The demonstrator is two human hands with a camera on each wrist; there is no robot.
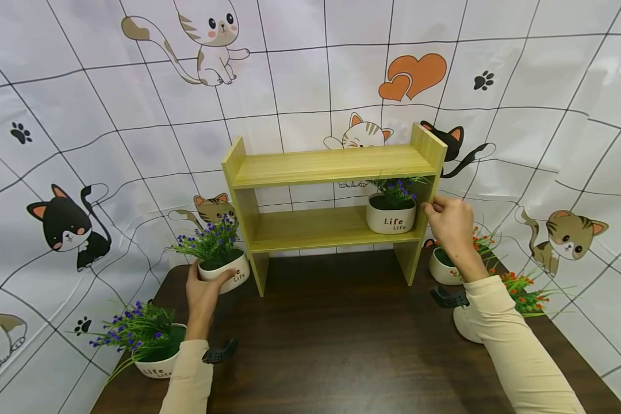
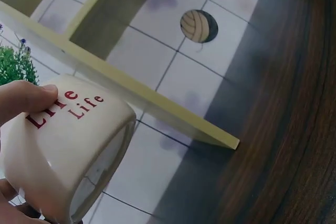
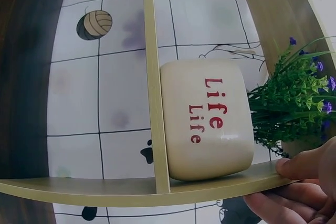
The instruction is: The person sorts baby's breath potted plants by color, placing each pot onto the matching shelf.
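My left hand [image 1: 203, 294] grips a white oval flowerpot [image 2: 79, 145] with purple flowers [image 1: 214, 238], thumb on its lettered front. The pot is held up beside the left panel of a two-tier wooden shelf [image 1: 336, 164], its underside showing in the left wrist view. My right hand [image 1: 451, 225] pinches the front edge of the shelf's right side panel [image 3: 231, 188], thumb inside and fingers outside. Next to that panel, a second white pot [image 3: 207, 119] marked "Life" stands on the lower board, with purple flowers [image 3: 310, 87].
Another purple-flowered pot [image 1: 157, 365] stands at the left of the dark wooden table [image 1: 331, 345]. Two pots with orange-red flowers, a rear one [image 1: 445, 270] and a nearer one [image 1: 468, 325], stand at the right, partly behind my right arm. A cat-print wall covering [image 1: 300, 75] hangs behind the shelf.
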